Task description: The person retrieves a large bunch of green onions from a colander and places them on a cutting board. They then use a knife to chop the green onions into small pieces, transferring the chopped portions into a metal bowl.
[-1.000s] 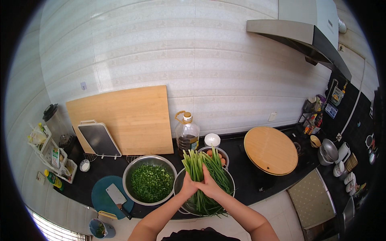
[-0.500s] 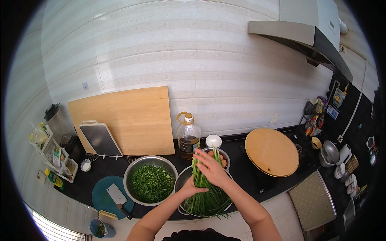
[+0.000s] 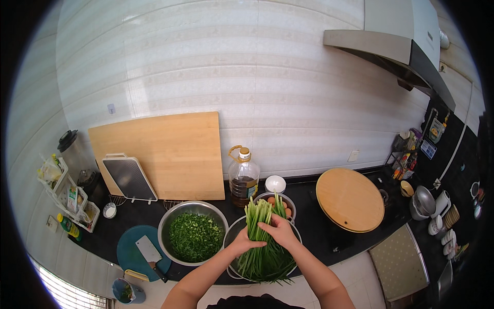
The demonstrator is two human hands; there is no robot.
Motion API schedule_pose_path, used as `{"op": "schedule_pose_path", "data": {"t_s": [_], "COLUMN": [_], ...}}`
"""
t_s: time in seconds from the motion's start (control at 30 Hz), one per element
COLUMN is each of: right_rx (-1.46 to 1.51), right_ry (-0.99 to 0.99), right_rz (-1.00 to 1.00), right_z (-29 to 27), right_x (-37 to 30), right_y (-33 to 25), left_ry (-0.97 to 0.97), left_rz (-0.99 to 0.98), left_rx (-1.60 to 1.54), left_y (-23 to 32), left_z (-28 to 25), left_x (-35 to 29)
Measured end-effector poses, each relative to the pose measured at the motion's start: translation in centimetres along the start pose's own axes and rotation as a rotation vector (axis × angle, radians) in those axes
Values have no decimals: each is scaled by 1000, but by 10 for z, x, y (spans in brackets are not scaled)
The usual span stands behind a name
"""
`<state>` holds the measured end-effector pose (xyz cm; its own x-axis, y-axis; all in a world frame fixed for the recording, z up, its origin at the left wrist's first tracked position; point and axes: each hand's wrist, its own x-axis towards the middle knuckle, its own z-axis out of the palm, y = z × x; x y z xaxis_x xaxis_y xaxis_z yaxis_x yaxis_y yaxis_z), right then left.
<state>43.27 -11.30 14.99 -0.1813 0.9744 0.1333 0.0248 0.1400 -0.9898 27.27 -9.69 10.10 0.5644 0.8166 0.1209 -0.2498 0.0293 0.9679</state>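
A thick bunch of garlic chives (image 3: 263,260) lies over a metal colander (image 3: 232,229), pale stalk ends pointing away from me and dark leaves trailing over the near rim. My left hand (image 3: 244,243) is wrapped round the stalks from the left, thumb across them. From the right, my right hand (image 3: 280,232) grips stalks a little farther up, fingers closed on their side. Behind the colander, a metal bowl (image 3: 293,202) holds several brown eggs. A steel bowl (image 3: 164,226) of chopped greens stands just to the left.
A cleaver (image 3: 148,249) rests on a round teal cutting board (image 3: 125,252) at left. An oil jug (image 3: 244,175) and a small white bowl (image 3: 275,184) stand by the wall. A round wooden board (image 3: 350,200) lies at right. A bin (image 3: 137,295) sits below the counter's left front.
My right hand has come down from above the stalk ends to the bunch's right side, and its outstretched fingers have closed on the stalks. My left hand keeps its hold.
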Motion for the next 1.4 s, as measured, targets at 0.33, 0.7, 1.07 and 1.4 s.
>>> {"op": "schedule_pose_path", "data": {"t_s": [0.33, 0.7, 1.07, 1.4], "right_rx": [244, -96, 294, 269], "right_ry": [8, 351, 357, 363], "right_rz": [-90, -281, -381, -630], "right_z": [3, -17, 27, 105], "right_x": [11, 22, 19, -20], "right_y": [14, -32, -124, -176], "left_ry": [-184, -153, 407, 452], "left_rz": [12, -67, 530, 612], "left_rx": [324, 307, 579, 343], "left_y": [-8, 26, 71, 93], "left_z": [-1, -12, 59, 35], "left_x": [10, 21, 10, -21]}}
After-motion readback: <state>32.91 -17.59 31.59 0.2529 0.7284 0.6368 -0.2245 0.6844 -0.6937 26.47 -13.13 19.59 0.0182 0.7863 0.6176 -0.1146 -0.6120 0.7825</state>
